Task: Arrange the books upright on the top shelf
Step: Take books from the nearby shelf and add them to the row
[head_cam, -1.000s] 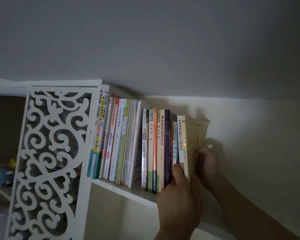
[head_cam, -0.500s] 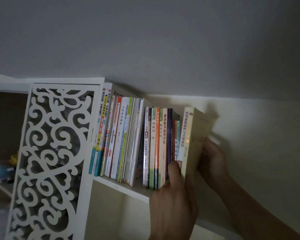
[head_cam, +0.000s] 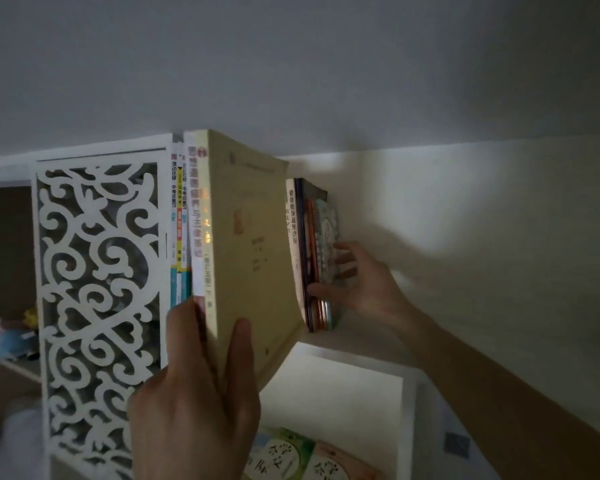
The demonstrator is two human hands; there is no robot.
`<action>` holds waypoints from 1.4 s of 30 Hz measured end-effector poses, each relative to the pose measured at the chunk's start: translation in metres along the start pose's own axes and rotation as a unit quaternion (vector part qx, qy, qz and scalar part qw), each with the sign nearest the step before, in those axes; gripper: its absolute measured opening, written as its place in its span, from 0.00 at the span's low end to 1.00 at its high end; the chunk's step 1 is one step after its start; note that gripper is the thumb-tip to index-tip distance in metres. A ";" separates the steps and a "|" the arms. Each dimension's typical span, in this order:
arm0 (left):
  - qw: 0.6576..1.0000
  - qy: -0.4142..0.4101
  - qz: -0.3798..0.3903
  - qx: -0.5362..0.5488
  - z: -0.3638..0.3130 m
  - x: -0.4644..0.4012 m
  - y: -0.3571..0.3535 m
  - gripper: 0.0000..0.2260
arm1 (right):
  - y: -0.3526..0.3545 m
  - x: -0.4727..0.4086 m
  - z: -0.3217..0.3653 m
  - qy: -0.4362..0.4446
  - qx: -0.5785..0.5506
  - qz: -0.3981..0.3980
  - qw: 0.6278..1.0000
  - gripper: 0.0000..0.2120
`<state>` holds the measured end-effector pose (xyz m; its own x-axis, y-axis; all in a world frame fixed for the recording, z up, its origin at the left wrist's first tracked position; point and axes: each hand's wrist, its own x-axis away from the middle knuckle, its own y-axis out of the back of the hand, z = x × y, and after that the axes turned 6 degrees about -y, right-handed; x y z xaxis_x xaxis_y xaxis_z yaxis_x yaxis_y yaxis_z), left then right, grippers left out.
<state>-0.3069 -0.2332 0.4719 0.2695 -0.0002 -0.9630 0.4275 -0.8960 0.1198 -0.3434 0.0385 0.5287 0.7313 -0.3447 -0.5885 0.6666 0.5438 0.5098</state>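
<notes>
L hand [head_cam: 201, 407] grips the cream paperback [head_cam: 246, 244] upright, spine toward us, left of the shelved row [head_cam: 314, 254] that R hand [head_cam: 357, 278] steadies w/ fingers spread flat.

Dim domestic room, likely a bedroom or study.
I note a fretwork shelf panel [head_cam: 97, 289], books [head_cam: 312, 251], soft toys [head_cam: 11, 334] far left.

The white book spine [head_cam: 292, 233] at the left end of the shelved row reads 健康瘦身蔬果沙拉. The blue-footed spine [head_cam: 174, 216] beside the fretwork panel reads 中考总复习. Other lettering is blurred.
</notes>
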 end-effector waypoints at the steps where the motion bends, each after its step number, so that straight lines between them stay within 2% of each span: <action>1: 1.000 0.000 -0.004 -0.015 -0.002 0.000 0.005 0.14 | 0.000 0.001 0.001 0.007 -0.001 0.000 1.000 0.41; 11: 1.000 0.006 0.008 -0.027 -0.020 0.003 0.018 0.14 | 0.001 0.001 -0.002 0.019 0.030 0.002 0.999 0.38; 13: 1.000 -0.005 0.006 -0.023 -0.024 0.003 0.014 0.14 | -0.004 0.004 0.006 -0.005 0.110 -0.049 0.993 0.37; 16: 1.000 0.000 0.006 0.012 -0.023 0.007 0.004 0.14 | -0.009 0.006 0.016 -0.054 0.204 -0.195 0.958 0.24; 18: 0.999 -0.001 0.003 0.033 -0.020 0.009 -0.004 0.13 | -0.004 0.006 0.014 -0.052 0.228 -0.215 0.948 0.18; 21: 0.999 -0.027 -0.001 0.040 -0.022 0.002 -0.024 0.12 | 0.016 0.011 0.009 -0.069 0.268 -0.222 0.935 0.16; 26: 0.998 -0.020 0.035 0.043 -0.042 -0.017 -0.089 0.10 | 0.049 0.031 0.007 -0.083 0.253 -0.287 0.920 0.19; 29: 0.998 -0.011 0.056 0.034 -0.048 -0.033 -0.139 0.16 | 0.053 0.034 0.006 -0.096 0.260 -0.283 0.918 0.19; 32: 0.988 0.050 0.143 0.008 -0.042 -0.040 -0.177 0.13 | 0.044 0.033 0.010 -0.089 0.258 -0.264 0.925 0.18; 35: 0.978 0.086 0.181 -0.051 -0.037 -0.037 -0.188 0.18 | 0.026 0.026 0.014 -0.087 0.254 -0.245 0.931 0.17; 38: 0.964 0.057 0.250 -0.070 -0.037 -0.039 -0.180 0.23 | 0.005 0.012 0.020 -0.099 0.249 -0.225 0.937 0.16; 40: 0.953 0.020 0.293 -0.074 -0.037 -0.045 -0.166 0.21 | -0.008 0.003 0.024 -0.110 0.233 -0.215 0.942 0.14; 42: 0.956 -0.001 0.276 -0.097 -0.028 -0.043 -0.156 0.20 | -0.019 -0.001 0.027 -0.112 0.215 -0.209 0.948 0.13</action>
<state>-0.3615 -0.0807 0.5015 0.4998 -0.4505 -0.7397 0.3721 -0.6596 0.6531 -0.3536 0.0076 0.5367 0.3713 -0.6412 -0.6716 0.8664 -0.0207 0.4989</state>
